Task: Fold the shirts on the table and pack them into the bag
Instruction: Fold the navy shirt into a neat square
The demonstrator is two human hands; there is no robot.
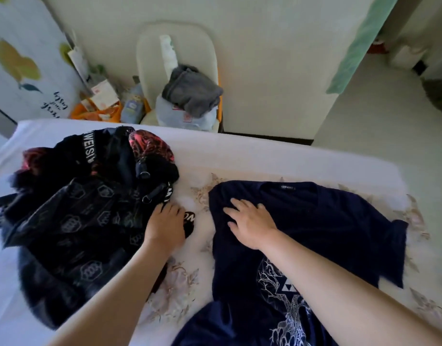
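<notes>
- Two hands were on the tabletop (pixel 265 158), one on each of the task's things, with the navy shirt (pixel 314 221) spread out in the middle of it all.
- That navy shirt lay face up on the floral cloth, collar label (pixel 287 187) at its far end and a white tree print (pixel 290 308) at its near end, running out of the bottom of the view.
- One short sleeve (pixel 389 245) stuck out from the shirt's right side, lying flat.
- Right hand (pixel 250 222): palm down on the shirt's upper left part, fingers straight and spread, pressing the cloth and gripping nothing.
- Left of the shirt, just beside it, sat the black bag (pixel 72 221), slumped and open, a white-lettered strap (pixel 90 153) across its top.
- Red-and-black fabric (pixel 150 146) showed at the bag's far end, left of the shirt's collar and beyond it.
- Left hand (pixel 165 221): at the bag's edge nearest the shirt, fingers curled into the dark material, gripping it.
- A strip of bare floral cloth separated the two hands.
- Beyond the shirt, past the tabletop's far edge, a white chair (pixel 150 51) stood with a grey cloth (pixel 192 96) heaped on its seat.
</notes>
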